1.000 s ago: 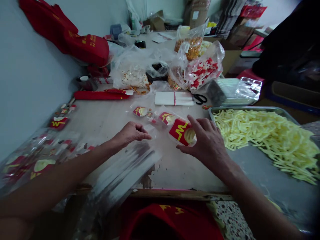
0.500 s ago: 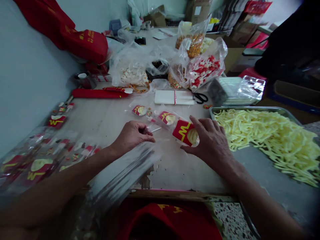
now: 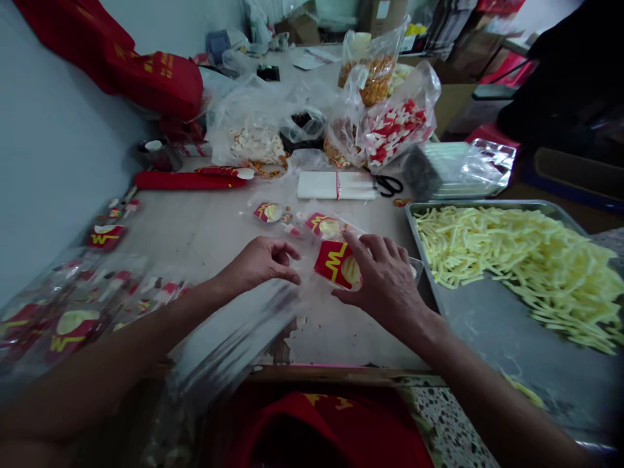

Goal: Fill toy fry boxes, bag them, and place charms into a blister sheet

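My left hand hovers at the top end of a sheaf of clear plastic bags; its thumb and index finger are apart with nothing visible between them. My right hand arches over a clear-wrapped red packet with a yellow zigzag and a pale fries-like piece, thumb below it and index finger above. Part of the wrapper sticks out past the hand's far side; the palm hides the rest. Just beyond lie two similar small packets, a nearer one and a farther one.
To the right, a metal tray holds a heap of pale yellow fry-like sticks. Finished-looking packets pile up at left. Behind are a white banded stack, black-handled scissors and a bag of red-and-white pieces.
My right hand and the red packet have shifted left, toward my left hand. The clear film at my left fingertips is gone from them, and those fingers have parted.
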A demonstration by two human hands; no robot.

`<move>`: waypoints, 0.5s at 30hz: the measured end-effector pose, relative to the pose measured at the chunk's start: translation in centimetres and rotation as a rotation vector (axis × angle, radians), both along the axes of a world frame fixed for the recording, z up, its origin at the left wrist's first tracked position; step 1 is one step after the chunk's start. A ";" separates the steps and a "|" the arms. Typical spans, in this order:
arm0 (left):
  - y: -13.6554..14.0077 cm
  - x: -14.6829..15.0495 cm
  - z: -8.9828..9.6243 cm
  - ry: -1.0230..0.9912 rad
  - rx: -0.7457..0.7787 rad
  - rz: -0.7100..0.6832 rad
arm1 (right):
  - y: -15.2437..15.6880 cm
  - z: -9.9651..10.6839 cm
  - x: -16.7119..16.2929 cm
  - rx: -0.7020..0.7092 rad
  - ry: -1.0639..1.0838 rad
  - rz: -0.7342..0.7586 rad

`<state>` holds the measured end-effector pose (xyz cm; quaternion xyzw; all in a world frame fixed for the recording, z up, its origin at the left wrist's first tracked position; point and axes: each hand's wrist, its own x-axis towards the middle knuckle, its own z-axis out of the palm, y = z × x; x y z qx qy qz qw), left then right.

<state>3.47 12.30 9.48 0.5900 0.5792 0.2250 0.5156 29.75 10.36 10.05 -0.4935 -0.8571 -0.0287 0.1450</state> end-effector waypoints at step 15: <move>2.4 -0.9 -3.8 -0.085 -0.251 -0.201 | -1.3 -1.3 -0.6 -0.299 -0.069 0.322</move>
